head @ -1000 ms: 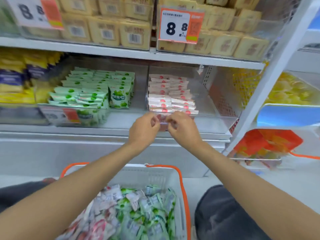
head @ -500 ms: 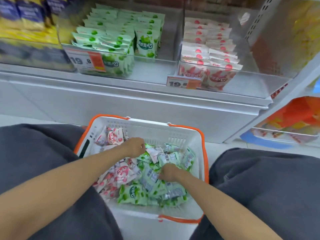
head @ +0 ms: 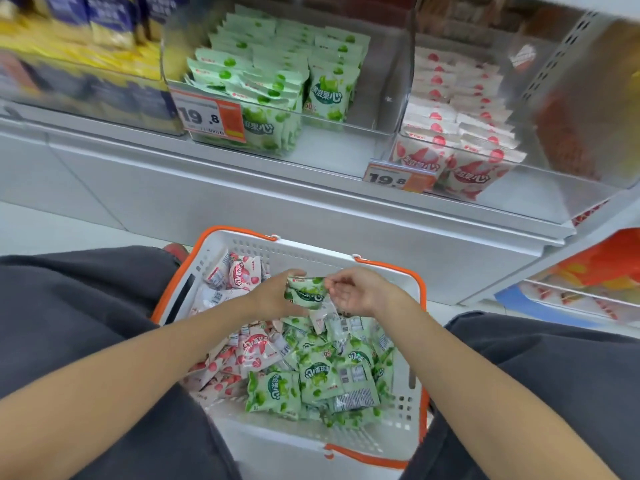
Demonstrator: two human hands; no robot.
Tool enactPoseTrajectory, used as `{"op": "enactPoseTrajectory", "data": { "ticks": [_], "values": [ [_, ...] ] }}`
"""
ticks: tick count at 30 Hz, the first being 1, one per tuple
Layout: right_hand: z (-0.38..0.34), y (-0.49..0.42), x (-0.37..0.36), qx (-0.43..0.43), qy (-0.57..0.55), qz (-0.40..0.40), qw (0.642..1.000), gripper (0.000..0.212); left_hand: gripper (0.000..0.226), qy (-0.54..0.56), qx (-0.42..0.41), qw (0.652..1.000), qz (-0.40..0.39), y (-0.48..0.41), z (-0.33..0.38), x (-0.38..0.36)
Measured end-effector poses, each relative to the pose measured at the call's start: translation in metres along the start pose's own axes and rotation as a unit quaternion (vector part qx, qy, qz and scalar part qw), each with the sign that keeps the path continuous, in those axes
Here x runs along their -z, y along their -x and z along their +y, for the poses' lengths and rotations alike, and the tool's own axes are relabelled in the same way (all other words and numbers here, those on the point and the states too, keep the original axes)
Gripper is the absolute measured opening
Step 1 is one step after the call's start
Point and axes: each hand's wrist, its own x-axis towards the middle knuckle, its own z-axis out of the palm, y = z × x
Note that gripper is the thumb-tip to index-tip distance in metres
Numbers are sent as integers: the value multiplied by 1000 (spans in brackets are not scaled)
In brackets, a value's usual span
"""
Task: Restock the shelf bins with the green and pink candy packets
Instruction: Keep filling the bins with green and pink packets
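Both hands are over the far half of a white basket [head: 311, 250] with orange rim and handles, which stands on the floor between the person's dark-trousered knees. The left hand [head: 272, 296] grips a green candy packet [head: 304, 294] by its left side with curled fingers, while the right hand [head: 358, 289] pinches the packet's upper right corner between thumb and forefinger. The packet hangs just above the heap, near the basket's far wall. Below it, loose green packets [head: 275, 389] fill the right and near side of the basket and loose pink packets [head: 256, 348] the left side. Several lie face down and show barcodes; others show white Chinese lettering ending in 果心. On the shelf [head: 242, 188] above, a clear bin [head: 346, 130] holds rows of upright green packs [head: 325, 91], one printed "50%" near its lower left corner. Its front left corner carries a price tag [head: 207, 117] reading "19.8" beside an orange block. The clear bin [head: 554, 197] to its right holds rows of pink packs [head: 460, 129] at its left side, with a second tag [head: 398, 176], also "19.8", at its front left corner. Blurred yellow and blue packs [head: 86, 39] fill the shelf's left end.
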Motion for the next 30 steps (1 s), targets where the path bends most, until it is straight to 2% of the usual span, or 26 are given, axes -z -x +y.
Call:
{"op": "enactPoseTrajectory", "data": {
  "ticks": [2, 4, 5, 7, 11, 14, 18, 22, 24, 27, 30],
  "values": [
    [-10, 17, -5, 16, 9, -40, 999, 7, 35, 112, -35, 990, 75, 1, 13, 8],
    [-20, 28, -12, 103, 124, -13, 987, 10, 8, 161, -51, 980, 104, 4, 29, 20],
    [-27, 35, -16, 163, 202, 16, 966, 16, 5, 161, -65, 978, 115, 6, 37, 26],
    [-43, 49, -23, 256, 306, 46, 916, 29, 18, 176, -94, 972, 125, 10, 55, 39],
    [-62, 73, -34, 336, 346, -38, 875, 28, 43, 211, -113, 959, 153, 14, 93, 56],
    [-70, 84, -43, 382, 339, -55, 858, 24, 53, 183, -141, 953, 194, 7, 111, 70],
    [-85, 94, -50, 405, 316, -59, 856, 4, 55, 118, -164, 931, 303, -2, 129, 93],
    [-107, 104, -65, 443, 280, -42, 851, 6, 62, 95, -200, 901, 373, -7, 159, 121],
    [-121, 109, -74, 458, 275, -40, 845, 16, 60, 76, -229, 889, 389, -7, 171, 138],
    [-150, 121, -87, 479, 283, -34, 830, 14, 56, 100, -280, 865, 404, -13, 189, 165],
    [-180, 132, -100, 497, 311, -33, 810, 8, 57, 128, -264, 861, 416, -27, 209, 191]
  ]
}}
